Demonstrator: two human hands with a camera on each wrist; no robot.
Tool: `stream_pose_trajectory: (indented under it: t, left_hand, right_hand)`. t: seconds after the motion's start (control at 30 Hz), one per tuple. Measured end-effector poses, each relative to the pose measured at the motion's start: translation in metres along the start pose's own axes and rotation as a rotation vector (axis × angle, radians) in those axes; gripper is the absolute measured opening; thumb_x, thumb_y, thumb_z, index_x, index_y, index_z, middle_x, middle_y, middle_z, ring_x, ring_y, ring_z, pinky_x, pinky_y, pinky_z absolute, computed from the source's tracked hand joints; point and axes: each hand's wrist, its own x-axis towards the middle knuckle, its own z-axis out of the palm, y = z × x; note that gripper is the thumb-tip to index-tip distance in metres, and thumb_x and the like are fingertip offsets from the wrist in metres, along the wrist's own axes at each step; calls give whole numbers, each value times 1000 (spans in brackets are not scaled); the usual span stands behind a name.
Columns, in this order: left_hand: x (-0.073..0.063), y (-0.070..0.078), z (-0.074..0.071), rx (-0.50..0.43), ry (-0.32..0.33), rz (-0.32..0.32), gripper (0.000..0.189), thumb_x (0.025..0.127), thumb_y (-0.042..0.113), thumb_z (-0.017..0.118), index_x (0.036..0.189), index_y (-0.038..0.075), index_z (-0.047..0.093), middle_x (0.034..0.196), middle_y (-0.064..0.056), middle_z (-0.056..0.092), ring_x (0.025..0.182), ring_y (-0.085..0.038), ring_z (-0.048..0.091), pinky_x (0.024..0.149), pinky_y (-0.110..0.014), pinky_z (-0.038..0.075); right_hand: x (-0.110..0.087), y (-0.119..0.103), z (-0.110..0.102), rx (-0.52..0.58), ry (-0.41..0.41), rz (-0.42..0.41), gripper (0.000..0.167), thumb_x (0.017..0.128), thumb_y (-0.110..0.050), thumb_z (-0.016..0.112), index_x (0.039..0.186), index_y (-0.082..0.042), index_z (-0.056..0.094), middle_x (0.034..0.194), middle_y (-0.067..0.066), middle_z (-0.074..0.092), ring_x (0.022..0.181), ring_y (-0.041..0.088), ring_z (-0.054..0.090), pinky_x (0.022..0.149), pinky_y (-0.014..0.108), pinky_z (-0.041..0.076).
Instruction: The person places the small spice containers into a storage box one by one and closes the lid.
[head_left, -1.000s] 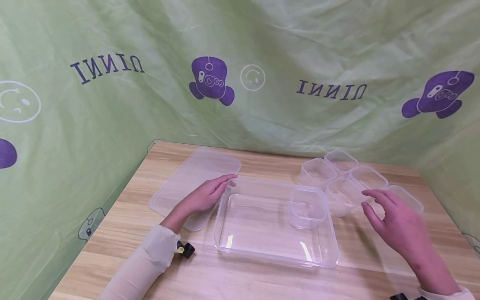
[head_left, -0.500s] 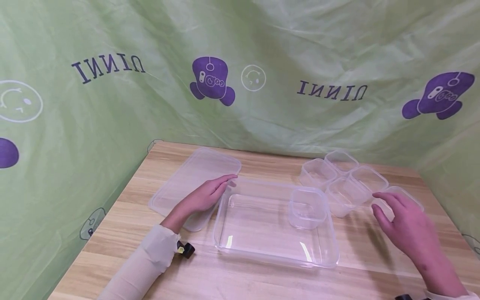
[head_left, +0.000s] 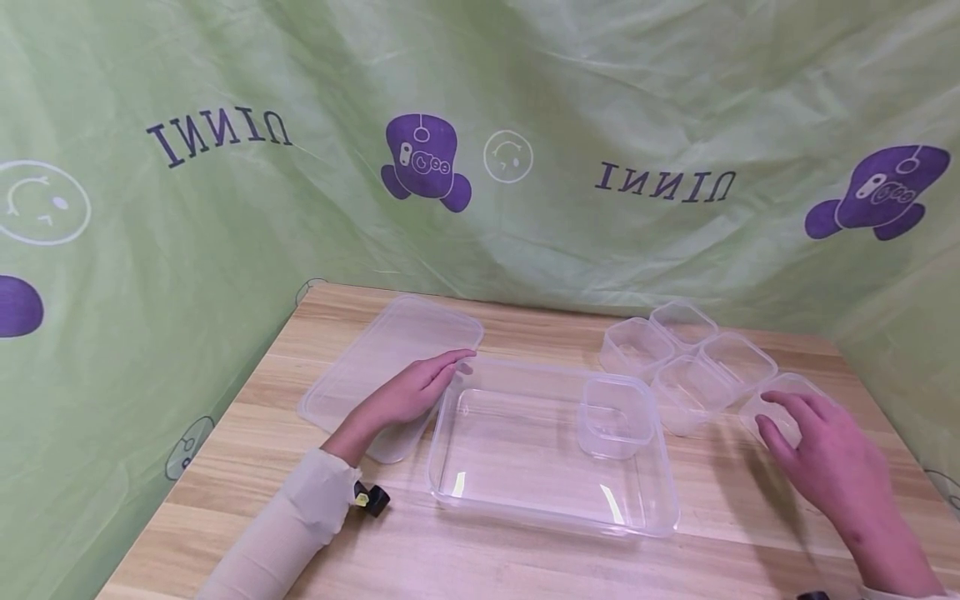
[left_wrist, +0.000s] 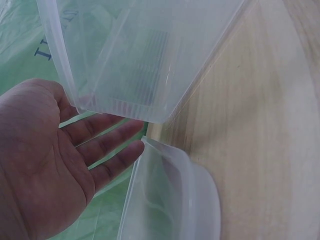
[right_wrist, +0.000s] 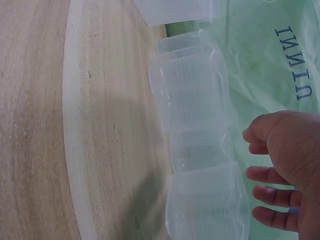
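My left hand (head_left: 415, 392) rests at the far left corner of a large clear plastic container (head_left: 551, 514), its fingers extended. In the left wrist view, those fingers (left_wrist: 95, 142) lie loosely along the container's outside, close to the translucent lid (left_wrist: 165, 200). Inside the container's right end stands a small square plastic box (head_left: 615, 417). On the right, my right hand (head_left: 836, 458) hovers over another small box (head_left: 756, 417), thumb and fingers spread and nothing between them. The right wrist view shows that hand (right_wrist: 290, 165) apart from the row of boxes (right_wrist: 207, 205).
Several more small open boxes (head_left: 637, 346) cluster at the back right of the wooden table (head_left: 247, 467). The large flat lid (head_left: 375, 354) lies left of the container, partly under my left forearm. A green printed curtain (head_left: 315, 208) hangs behind the table.
My right hand has moved rightward, from beside the clustered boxes to over the rightmost one. The left hand and the large container have stayed in place.
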Motion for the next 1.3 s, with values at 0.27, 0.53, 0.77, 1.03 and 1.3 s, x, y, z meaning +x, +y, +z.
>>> stream_pose_trajectory:
  t: [0.27, 0.53, 0.77, 1.03, 1.3]
  left_hand:
    - [0, 1, 0, -1, -2, -9, 43, 113, 17, 37, 154, 11, 47, 129, -13, 67, 130, -30, 56, 115, -48, 37]
    - [0, 2, 0, -1, -3, -16, 43, 113, 16, 37, 154, 10, 47, 129, -13, 67, 130, -30, 56, 114, -49, 37]
    - [0, 1, 0, 6, -6, -14, 43, 113, 16, 37, 155, 11, 46, 130, -14, 67, 131, -30, 56, 115, -49, 36]
    - [0, 1, 0, -6, -2, -6, 43, 113, 16, 37, 155, 12, 46, 130, -15, 67, 131, -31, 56, 115, -48, 36]
    - [0, 0, 0, -12, -7, 7, 43, 113, 16, 37, 154, 9, 46, 130, -16, 67, 131, -31, 55, 116, -49, 35]
  right_hand:
    - [-2, 2, -3, -16, -28, 79, 33, 91, -19, 75, 120, -6, 67, 110, 28, 60, 85, 45, 57, 49, 48, 42]
    - [-6, 10, -2, -24, -47, 96, 32, 91, -20, 75, 118, -5, 68, 102, 25, 59, 80, 42, 56, 46, 40, 38]
    - [-8, 19, -1, -30, -100, 117, 32, 94, -24, 72, 119, -6, 67, 97, 21, 61, 78, 39, 57, 46, 37, 38]
    - [-8, 24, -3, -29, -161, 127, 32, 97, -26, 68, 121, -4, 65, 100, 23, 65, 78, 42, 62, 47, 38, 41]
    - [-11, 26, -3, -7, -137, 133, 16, 95, -18, 65, 106, -6, 67, 95, 17, 67, 76, 36, 63, 49, 35, 41]
